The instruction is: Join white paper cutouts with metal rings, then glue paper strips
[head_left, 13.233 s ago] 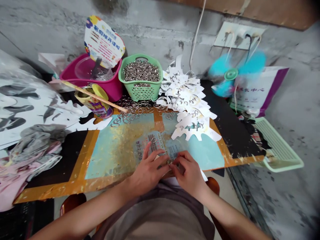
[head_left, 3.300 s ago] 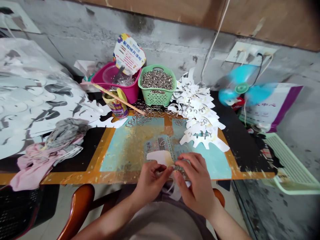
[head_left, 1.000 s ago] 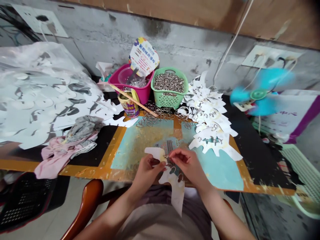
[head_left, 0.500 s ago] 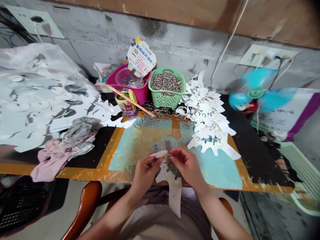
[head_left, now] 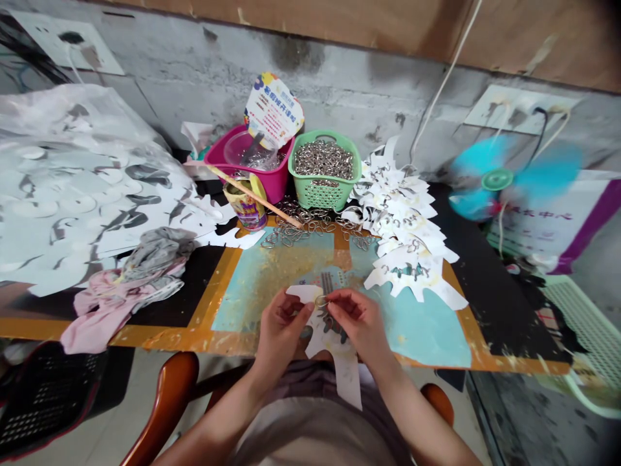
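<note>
My left hand (head_left: 284,323) pinches the edge of a white cut-out sheet (head_left: 347,378) with wavy edges, near the table's front edge. My right hand (head_left: 356,317) grips a small metal ring (head_left: 321,301) between thumb and fingertips, against the upper part of the sheet. More rings sit in the sheet just below that spot. The lower end of the sheet hangs past the table edge over my lap. Several loose metal rings (head_left: 310,223) lie farther back on the table, in front of the baskets.
A green basket (head_left: 323,191) full of metal rings stands beside a pink basket (head_left: 276,184). A stick (head_left: 257,197) rests across a tin (head_left: 247,213). Ringed white sheets (head_left: 412,239) pile at right, near a spinning blue fan (head_left: 497,180). A crumpled cloth (head_left: 130,278) lies left.
The sheet has turned and flattened slightly in my hands, its upper end now showing wider and its lower end swung right. The ring at my right fingertips shows more plainly.
</note>
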Demonstrator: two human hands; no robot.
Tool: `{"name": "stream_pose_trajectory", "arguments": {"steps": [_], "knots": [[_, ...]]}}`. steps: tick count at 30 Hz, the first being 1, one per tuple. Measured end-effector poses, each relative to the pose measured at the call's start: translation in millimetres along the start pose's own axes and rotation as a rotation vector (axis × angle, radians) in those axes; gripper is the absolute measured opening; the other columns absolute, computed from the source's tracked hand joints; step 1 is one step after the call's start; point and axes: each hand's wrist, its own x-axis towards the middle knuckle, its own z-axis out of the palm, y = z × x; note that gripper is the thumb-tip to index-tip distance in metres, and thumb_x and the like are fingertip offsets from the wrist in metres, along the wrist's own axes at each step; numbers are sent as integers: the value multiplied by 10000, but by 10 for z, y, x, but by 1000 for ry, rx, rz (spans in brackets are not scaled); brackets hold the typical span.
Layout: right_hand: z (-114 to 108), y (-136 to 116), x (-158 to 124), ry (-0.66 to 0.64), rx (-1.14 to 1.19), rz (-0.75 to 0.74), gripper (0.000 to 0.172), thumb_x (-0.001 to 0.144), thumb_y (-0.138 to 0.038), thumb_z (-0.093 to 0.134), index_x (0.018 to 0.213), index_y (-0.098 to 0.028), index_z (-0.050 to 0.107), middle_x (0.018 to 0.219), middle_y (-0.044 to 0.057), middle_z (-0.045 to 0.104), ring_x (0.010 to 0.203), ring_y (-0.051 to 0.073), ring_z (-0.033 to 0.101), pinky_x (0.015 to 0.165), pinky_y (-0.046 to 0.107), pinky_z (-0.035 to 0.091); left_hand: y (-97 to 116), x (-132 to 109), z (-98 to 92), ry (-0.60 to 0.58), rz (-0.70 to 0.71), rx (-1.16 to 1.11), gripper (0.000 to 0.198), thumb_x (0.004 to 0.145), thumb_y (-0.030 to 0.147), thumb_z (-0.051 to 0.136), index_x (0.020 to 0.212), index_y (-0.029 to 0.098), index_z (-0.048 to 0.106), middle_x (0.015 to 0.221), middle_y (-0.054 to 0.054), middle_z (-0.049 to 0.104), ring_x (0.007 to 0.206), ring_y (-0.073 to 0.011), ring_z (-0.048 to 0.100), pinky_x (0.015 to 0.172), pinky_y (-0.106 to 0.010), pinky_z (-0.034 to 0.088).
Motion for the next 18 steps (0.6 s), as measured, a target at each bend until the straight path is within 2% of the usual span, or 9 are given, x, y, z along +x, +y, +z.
{"name": "stream_pose_trajectory", "arguments": {"steps": [4,9,13,18], "knots": [[48,10,-11,39,-57,-16,153,816,-324,695,878,-185,704,743,35,708,639,150,639,596,253,520,16,6,11,-26,-78,-47,254,746,351,788,862,158,672,671,15,647,587,-103,560,511,-186,417],[106,-29,-43,100,-185,-113,109,844,-282,666,855,-195,731,898,73,748,788,189,694,710,291,557,10,-8,16,-25,-127,-86,247,750,349,780,853,164,653,684,23,632,562,-89,527,490,-180,391],[113,-20,-57,108,-198,-136,103,849,-266,656,870,-205,736,939,72,748,810,192,702,726,298,571,-25,-34,7,41,-20,50,228,780,353,753,797,172,617,667,29,589,589,-98,524,526,-188,413],[113,26,-45,112,-198,-135,97,843,-254,656,865,-204,736,914,66,746,812,194,704,738,301,576,-61,-41,-8,79,110,216,171,794,302,734,857,186,624,703,31,603,612,-103,529,562,-193,415]]}}
